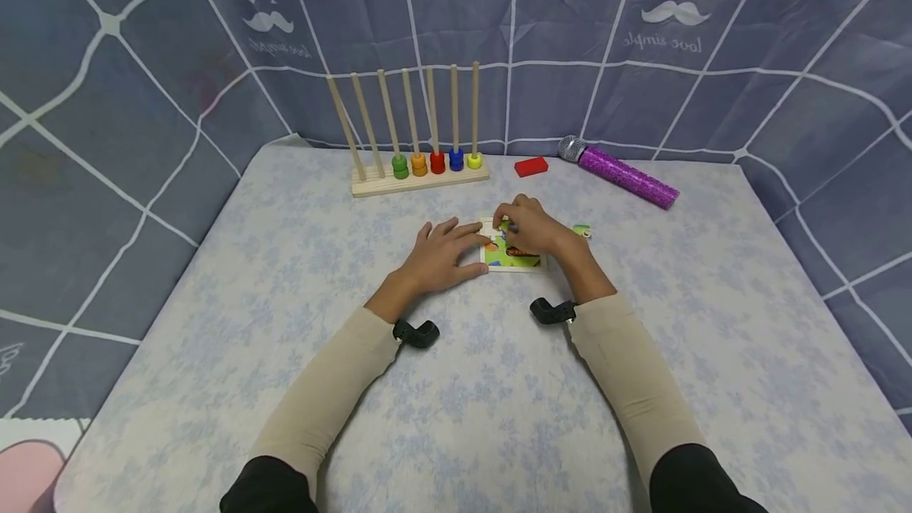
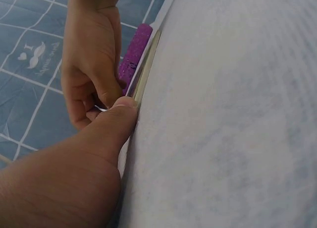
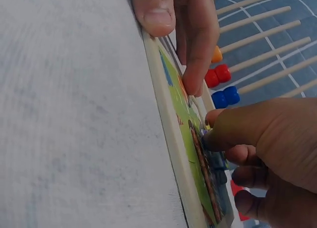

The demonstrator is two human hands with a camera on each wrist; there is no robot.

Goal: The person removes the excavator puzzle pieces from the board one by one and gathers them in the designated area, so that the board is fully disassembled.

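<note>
A small wooden-framed picture puzzle (image 1: 523,263) with a bright green scene lies flat on the table between the hands. My left hand (image 1: 449,256) comes at its left side with fingers spread. Its thumb (image 3: 157,20) touches the frame's near corner, and a fingertip reaches onto the picture. Over the upper part of the board my right hand (image 1: 534,229) curls its fingers and pinches a bluish puzzle piece (image 3: 214,156), largely hidden by the fingers. Just right of the board, a loose green puzzle piece (image 1: 583,231) lies partly behind the right hand.
Behind the hands stands a wooden peg rack (image 1: 420,184) with coloured beads low on several pegs. A red block (image 1: 531,167) lies to its right, then a purple glittery microphone (image 1: 627,176). A grey-blue checked curtain (image 1: 556,101) borders the table's back and sides.
</note>
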